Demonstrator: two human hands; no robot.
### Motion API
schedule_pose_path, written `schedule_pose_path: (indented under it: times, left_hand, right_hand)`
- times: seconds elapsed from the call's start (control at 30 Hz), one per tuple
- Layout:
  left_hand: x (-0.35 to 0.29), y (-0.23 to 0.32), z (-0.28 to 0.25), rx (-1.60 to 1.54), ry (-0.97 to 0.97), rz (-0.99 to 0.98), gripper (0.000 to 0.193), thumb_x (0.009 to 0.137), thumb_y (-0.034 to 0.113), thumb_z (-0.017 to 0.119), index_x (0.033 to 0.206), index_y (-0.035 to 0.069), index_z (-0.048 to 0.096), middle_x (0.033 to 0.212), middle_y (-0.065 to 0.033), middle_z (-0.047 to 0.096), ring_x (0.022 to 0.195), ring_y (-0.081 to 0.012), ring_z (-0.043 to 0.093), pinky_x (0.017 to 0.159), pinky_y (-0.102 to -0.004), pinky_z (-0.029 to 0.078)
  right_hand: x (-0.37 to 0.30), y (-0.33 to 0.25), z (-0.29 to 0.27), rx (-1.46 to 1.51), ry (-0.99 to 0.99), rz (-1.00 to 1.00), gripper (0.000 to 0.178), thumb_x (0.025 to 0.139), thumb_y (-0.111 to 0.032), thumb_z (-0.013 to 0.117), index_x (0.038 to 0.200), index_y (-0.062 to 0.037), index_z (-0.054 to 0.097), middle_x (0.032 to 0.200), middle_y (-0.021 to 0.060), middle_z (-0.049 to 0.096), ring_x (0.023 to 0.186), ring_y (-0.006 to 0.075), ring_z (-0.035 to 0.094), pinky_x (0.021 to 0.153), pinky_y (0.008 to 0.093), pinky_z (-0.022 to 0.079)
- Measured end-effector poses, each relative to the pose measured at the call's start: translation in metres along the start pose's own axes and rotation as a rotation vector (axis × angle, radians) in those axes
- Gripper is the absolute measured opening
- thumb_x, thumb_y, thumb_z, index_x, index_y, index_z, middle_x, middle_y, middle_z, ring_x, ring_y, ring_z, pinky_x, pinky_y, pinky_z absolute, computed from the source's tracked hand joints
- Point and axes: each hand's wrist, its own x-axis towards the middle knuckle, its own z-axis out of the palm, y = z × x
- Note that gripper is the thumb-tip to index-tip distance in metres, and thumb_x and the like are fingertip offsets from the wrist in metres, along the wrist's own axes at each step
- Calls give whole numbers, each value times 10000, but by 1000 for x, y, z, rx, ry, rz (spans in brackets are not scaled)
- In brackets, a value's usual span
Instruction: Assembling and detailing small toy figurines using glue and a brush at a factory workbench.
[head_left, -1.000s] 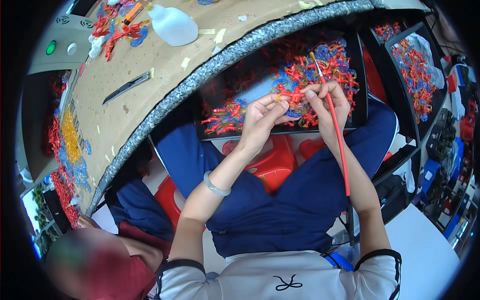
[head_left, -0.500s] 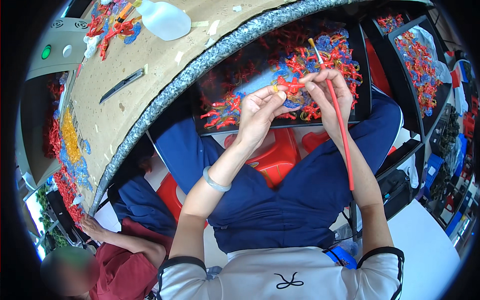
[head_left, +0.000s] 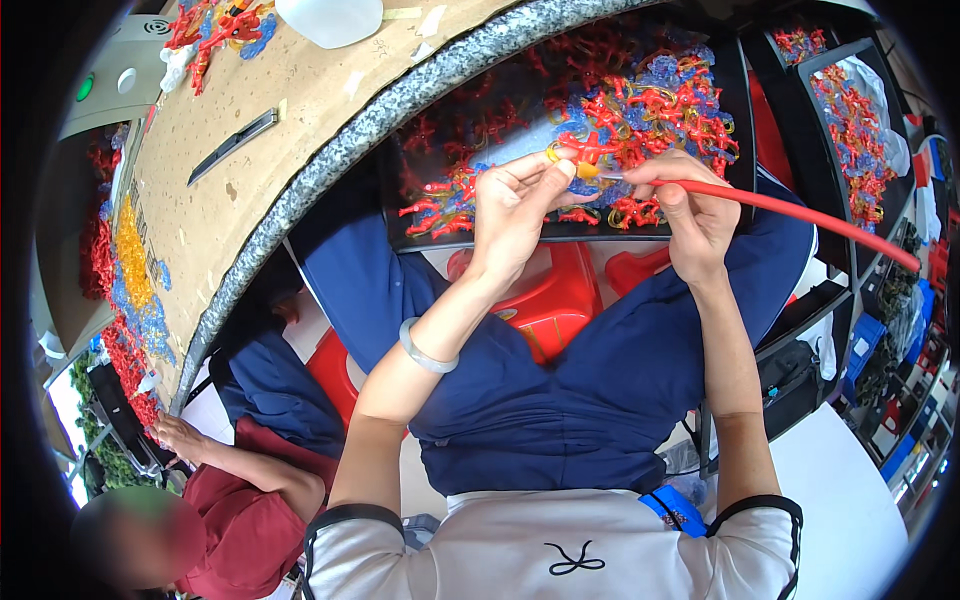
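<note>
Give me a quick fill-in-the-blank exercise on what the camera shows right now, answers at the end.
1. The right hand holds a brush with a long ____ handle.
2. A pale bangle circles the person's ____ forearm.
3. The person's trousers are dark ____.
4. The utility knife lies to the ____ of the brush in the picture.

Missing words: red; left; blue; left.

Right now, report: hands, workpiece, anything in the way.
Right hand holds red brush. Left fingers pinch small piece beside brush tip, view partly blocked. Black tray below.
</note>
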Motion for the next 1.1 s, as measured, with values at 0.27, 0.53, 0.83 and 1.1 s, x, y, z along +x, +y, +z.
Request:
schedule_pose_path:
  times: [0.27, 0.53, 0.83, 1.1]
  left_hand:
    - [-2, -4, 4, 146, 105, 63, 230, 898, 45, 610, 1084, -90, 624, 964, -113, 670, 866, -132, 635, 771, -269, 547]
    - [-7, -4, 10, 294, 129, 218, 209, 881, -8, 619, 1066, -103, 633, 938, -84, 663, 848, -85, 594, 744, -221, 513]
    - [-8, -5, 11, 372, 129, 260, 197, 877, -3, 627, 1051, -93, 647, 928, -90, 657, 794, -86, 609, 686, -212, 521]
    - [-8, -6, 10, 554, 142, 349, 182, 849, 8, 660, 1015, -66, 672, 900, -104, 665, 769, -94, 624, 653, -224, 532]
  right_hand:
    - [-4, -12, 13, 59, 239, 85, 98, 861, -66, 637, 841, 20, 680, 782, 101, 687, 648, 168, 635, 586, 271, 479]
    - [7, -15, 10, -260, 45, -190, 33, 792, -19, 664, 811, 7, 664, 716, 83, 662, 597, 200, 601, 589, 292, 462]
    - [10, -16, 7, -340, 8, -240, 74, 802, -73, 687, 789, -5, 659, 727, 75, 660, 576, 201, 581, 562, 300, 437]
    - [6, -16, 3, -254, 33, -182, 59, 798, -61, 678, 798, -5, 659, 673, 74, 643, 564, 204, 566, 561, 297, 426]
